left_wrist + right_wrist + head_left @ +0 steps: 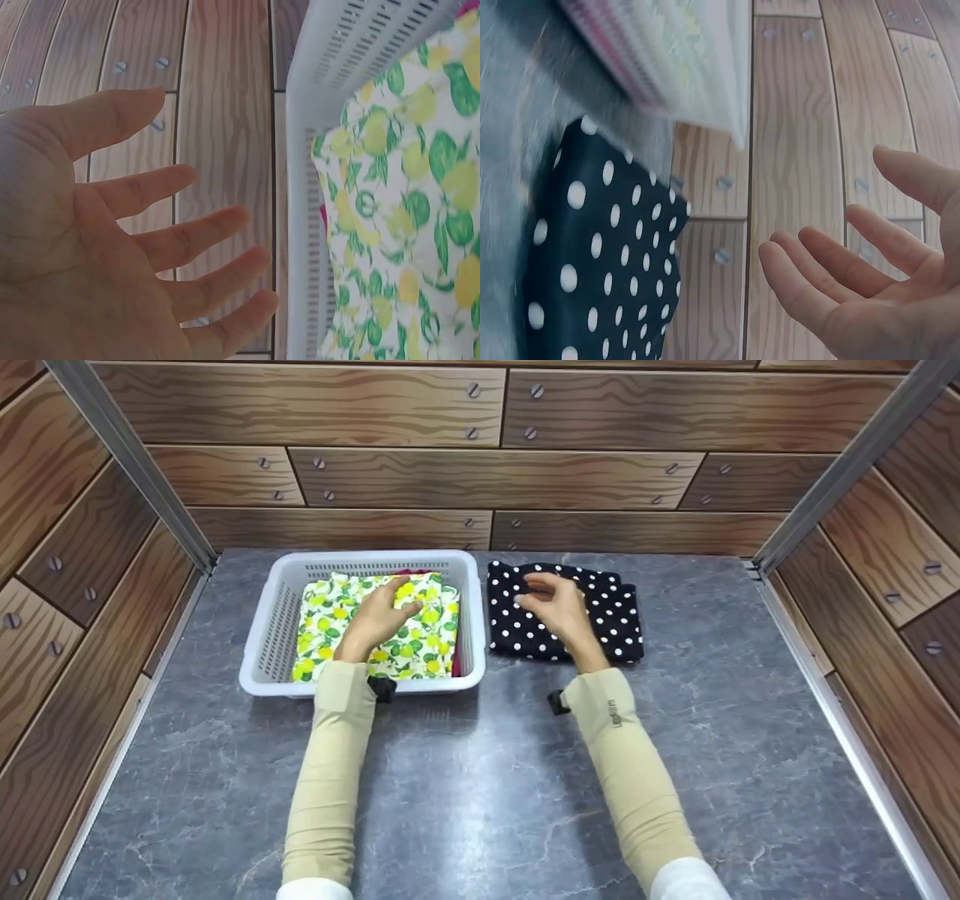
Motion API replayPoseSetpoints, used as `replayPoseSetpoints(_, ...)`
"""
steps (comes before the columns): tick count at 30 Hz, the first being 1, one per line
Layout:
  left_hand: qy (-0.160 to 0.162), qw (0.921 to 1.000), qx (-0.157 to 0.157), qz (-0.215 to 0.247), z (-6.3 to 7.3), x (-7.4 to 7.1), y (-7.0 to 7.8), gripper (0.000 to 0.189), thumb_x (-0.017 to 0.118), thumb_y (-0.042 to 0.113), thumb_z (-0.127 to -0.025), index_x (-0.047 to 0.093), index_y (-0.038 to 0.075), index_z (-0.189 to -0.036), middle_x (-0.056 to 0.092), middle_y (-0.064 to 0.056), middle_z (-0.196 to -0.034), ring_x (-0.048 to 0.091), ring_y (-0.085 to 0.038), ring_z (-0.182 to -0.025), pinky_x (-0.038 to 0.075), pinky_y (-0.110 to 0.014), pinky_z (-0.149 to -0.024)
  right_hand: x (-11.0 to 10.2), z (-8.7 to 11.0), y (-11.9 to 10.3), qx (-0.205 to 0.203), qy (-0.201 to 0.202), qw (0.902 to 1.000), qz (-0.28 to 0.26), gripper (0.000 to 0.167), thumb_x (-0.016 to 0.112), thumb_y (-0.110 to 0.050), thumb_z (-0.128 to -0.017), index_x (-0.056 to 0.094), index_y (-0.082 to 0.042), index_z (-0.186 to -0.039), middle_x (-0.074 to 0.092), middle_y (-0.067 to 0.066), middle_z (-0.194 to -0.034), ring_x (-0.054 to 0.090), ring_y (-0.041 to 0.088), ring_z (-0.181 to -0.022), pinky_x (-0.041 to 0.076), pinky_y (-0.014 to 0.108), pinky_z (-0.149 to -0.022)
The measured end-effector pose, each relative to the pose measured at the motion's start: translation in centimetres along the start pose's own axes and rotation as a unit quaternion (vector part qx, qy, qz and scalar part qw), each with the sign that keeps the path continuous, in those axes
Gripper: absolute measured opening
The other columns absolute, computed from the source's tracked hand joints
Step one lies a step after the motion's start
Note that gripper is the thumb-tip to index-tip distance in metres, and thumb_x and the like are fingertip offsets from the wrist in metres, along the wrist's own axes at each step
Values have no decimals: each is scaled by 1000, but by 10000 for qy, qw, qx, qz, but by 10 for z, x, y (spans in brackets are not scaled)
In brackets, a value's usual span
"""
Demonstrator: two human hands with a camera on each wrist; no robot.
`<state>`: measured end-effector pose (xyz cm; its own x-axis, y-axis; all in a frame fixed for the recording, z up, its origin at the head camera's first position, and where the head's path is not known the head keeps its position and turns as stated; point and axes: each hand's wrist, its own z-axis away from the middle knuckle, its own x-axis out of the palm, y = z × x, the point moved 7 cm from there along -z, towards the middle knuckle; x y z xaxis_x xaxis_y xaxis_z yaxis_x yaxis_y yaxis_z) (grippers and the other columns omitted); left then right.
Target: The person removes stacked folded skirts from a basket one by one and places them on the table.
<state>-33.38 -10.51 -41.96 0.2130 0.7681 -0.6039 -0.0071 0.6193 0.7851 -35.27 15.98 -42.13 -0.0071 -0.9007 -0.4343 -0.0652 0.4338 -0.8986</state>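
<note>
2 beige sleeves [322, 780] reach forward from white cuffs [315, 889], over the grey table [465, 810]. A small black block [382, 688] sits at the inner side of the left wrist, and another [559, 702] at the right.

The left hand [379, 619] hovers over the basket, its 5 digits spread wide and free, the thumb well apart; the left wrist view shows a gap between fingertips and basket. The right hand [559, 604] hovers over the dotted cloth, also wide, with its fingers gently bent and the thumb apart from them.

The white basket [442, 685] stands on the table, left of centre. Inside lies the lemon cloth [427, 649], folded flat, with red cloth [412, 571] peeking out at its back and right edges. The black dotted cloth [607, 615] lies folded on the table just beside the basket's right side.

Farthest, 2 metal posts [131, 465] flank a wood-patterned wall [495, 480] printed with screw heads.
</note>
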Motion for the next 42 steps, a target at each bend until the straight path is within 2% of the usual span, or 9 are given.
replayPoseSetpoints(3,-9,9999,-109,-4,3,-5,-6,61,53,28,-101,30,9,-154,31,-14,-159,42,-35,-136,39,-49,-108,12,0,-8,-56,-58,9999,-70,45,73,-9,-85,62,2,-127,62,23,-130,63,36,-116,51,37,-100)
replayPoseSetpoints(8,57,9998,-202,-62,7,-14,-14,62,53,29,-101,29,9,-154,29,-16,-160,47,-35,-132,41,-51,-108,32,1,-18,-113,-205,9996,-152,45,72,-8,-84,63,2,-127,63,23,-128,64,36,-113,52,36,-99)
replayPoseSetpoints(10,111,9996,-233,-109,9,-18,-18,62,54,29,-101,29,9,-154,32,-16,-158,60,-31,-107,46,-48,-101,40,2,-21,-148,-295,9993,-160,45,72,-7,-84,62,4,-127,63,24,-128,65,37,-111,52,36,-97)
replayPoseSetpoints(13,132,9993,-322,-151,11,-23,-27,62,53,27,-101,29,9,-155,34,-17,-157,53,-22,-78,48,-43,-89,53,3,-23,-130,-479,9986,-161,47,72,-7,-84,61,4,-128,62,25,-129,65,37,-110,54,37,-95)
replayPoseSetpoints(16,101,9989,-449,-87,13,-28,-35,62,52,27,-101,27,9,-155,34,-17,-157,51,-22,-82,45,-43,-90,63,4,-25,-101,-604,9981,-55,48,72,-8,-84,60,4,-129,62,24,-129,65,36,-111,54,37,-95)
replayPoseSetpoints(19,117,9989,-449,-39,14,-34,-40,62,52,27,-101,27,9,-155,31,-18,-158,54,-33,-112,42,-48,-102,71,4,-27,-60,-676,9977,66,47,73,-10,-84,61,2,-128,61,24,-130,63,35,-114,54,37,-95)
replayPoseSetpoints(23,172,9990,-408,-60,16,-41,-45,62,52,26,-101,27,6,-155,27,-19,-159,32,-38,-143,32,-52,-115,83,4,-29,153,-939,9954,49,51,73,-11,-84,59,1,-132,58,24,-134,59,36,-120,53,39,-96)
replayPoseSetpoints(37,-47,9978,-661,12,23,-55,-67,65,49,27,-102,22,1,-155,24,-23,-160,30,-42,-143,28,-53,-117,114,8,-28,533,-1708,9838,81,65,71,-15,-88,44,2,-144,43,25,-148,44,38,-135,43,43,-109)
replayPoseSetpoints(42,-75,9965,-833,45,25,-61,-75,67,48,28,-102,18,1,-156,24,-23,-159,52,-35,-112,43,-49,-101,124,10,-30,666,-1869,9798,242,69,71,-20,-88,40,0,-146,40,23,-151,40,34,-138,34,43,-115)
